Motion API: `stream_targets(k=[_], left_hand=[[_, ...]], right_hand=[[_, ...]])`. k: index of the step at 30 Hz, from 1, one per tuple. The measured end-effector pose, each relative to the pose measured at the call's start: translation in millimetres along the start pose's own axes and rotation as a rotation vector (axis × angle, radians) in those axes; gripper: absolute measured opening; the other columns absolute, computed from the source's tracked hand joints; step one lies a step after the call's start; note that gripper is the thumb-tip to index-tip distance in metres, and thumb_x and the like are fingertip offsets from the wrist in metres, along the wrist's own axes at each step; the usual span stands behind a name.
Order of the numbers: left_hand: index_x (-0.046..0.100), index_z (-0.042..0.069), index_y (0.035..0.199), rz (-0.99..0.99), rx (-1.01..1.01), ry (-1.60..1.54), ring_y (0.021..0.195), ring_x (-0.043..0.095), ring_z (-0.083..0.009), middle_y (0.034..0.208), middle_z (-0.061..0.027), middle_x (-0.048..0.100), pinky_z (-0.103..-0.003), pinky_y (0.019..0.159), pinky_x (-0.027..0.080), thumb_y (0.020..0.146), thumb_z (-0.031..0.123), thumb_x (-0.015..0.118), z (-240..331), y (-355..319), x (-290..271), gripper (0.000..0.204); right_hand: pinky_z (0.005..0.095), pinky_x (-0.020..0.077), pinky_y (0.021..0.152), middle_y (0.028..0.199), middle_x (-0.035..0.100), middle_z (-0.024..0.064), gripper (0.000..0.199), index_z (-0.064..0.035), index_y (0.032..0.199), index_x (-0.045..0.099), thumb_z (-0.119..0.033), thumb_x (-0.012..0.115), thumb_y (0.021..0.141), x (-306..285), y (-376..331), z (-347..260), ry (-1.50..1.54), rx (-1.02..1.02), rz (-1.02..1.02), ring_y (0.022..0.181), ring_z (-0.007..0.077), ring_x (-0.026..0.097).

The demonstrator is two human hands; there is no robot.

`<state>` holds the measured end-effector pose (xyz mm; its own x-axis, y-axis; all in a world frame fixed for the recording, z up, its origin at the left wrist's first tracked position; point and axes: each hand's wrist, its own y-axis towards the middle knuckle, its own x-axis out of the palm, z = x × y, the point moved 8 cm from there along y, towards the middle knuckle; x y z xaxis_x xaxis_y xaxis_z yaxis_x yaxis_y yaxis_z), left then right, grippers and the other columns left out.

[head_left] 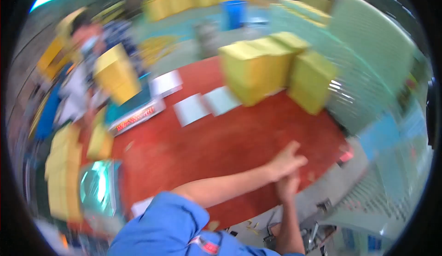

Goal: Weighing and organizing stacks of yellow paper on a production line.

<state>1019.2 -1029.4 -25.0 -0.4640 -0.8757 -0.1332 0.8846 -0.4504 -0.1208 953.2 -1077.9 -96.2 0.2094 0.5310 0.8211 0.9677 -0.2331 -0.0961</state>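
Note:
My left hand (284, 163) hangs over the right part of the red tabletop (184, 150), its fingers stretched out and apart, with nothing visible in it. Just below it is my right hand (288, 186), close against the left hand or touching it. Blur and overlap hide the right fingers. Beyond my hands, several yellow boxes (251, 74) stand upright on the table, one of them (313, 82) a little apart on the right. Two pale sheets (191, 110) lie left of these boxes.
Across the table at the left, a masked person (92, 44) is behind a yellow box (117, 74) above a scale (138, 116) with a red display. Yellow boxes (64, 177) and a shiny clear-wrapped stack (99, 187) stand near left. Green mesh panels (368, 48) rise at right.

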Motion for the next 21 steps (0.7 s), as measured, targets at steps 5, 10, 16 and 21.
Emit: stream_targets(k=[5,10,16,21], left_hand=[[0.054,0.002,0.129,-0.095,-0.096,-0.294,0.096,0.061,-0.0142,0.108,-0.0081,0.065,-0.032,0.077,0.053,0.097,0.028,0.057,22.6,-185.9,-100.3,0.042],[0.062,0.006,0.117,0.650,-0.051,-0.374,0.103,0.063,-0.0148,0.112,-0.0057,0.066,-0.032,0.085,0.052,0.098,0.028,0.057,-25.9,-433.2,-290.2,0.029],[0.064,0.004,0.108,1.211,-0.119,-0.352,0.098,0.064,-0.0145,0.106,-0.0057,0.067,-0.029,0.082,0.052,0.098,0.028,0.055,-72.4,-727.2,-361.9,0.027],[0.065,0.000,0.105,1.483,-0.260,0.441,0.095,0.066,-0.0146,0.106,-0.0077,0.069,-0.028,0.077,0.053,0.096,0.019,0.057,-74.2,-901.5,-437.9,0.023]], right_hand=[[0.0364,0.0477,0.096,0.118,0.064,0.0169,0.022,0.0054,0.111,0.064,-0.003,0.053,0.094,-9.0,-9.1,-59.9,-1.671,-0.563,-0.139,0.107,0.0264,0.061],[0.0334,0.0501,0.091,0.109,0.068,0.0147,0.020,0.0044,0.108,0.066,-0.004,0.054,0.095,45.0,-19.0,-7.3,-1.703,-0.499,-0.123,0.100,0.0250,0.063],[0.0336,0.0484,0.092,0.105,0.065,0.0128,0.025,0.0050,0.106,0.064,0.011,0.048,0.088,260.9,-200.5,143.7,-1.143,-0.529,-0.754,0.102,0.0228,0.061],[0.0335,0.0467,0.089,0.103,0.065,0.0168,0.025,0.0040,0.097,0.063,0.012,0.048,0.079,387.9,-415.9,283.3,-0.849,-0.265,-1.225,0.100,0.0261,0.062]])
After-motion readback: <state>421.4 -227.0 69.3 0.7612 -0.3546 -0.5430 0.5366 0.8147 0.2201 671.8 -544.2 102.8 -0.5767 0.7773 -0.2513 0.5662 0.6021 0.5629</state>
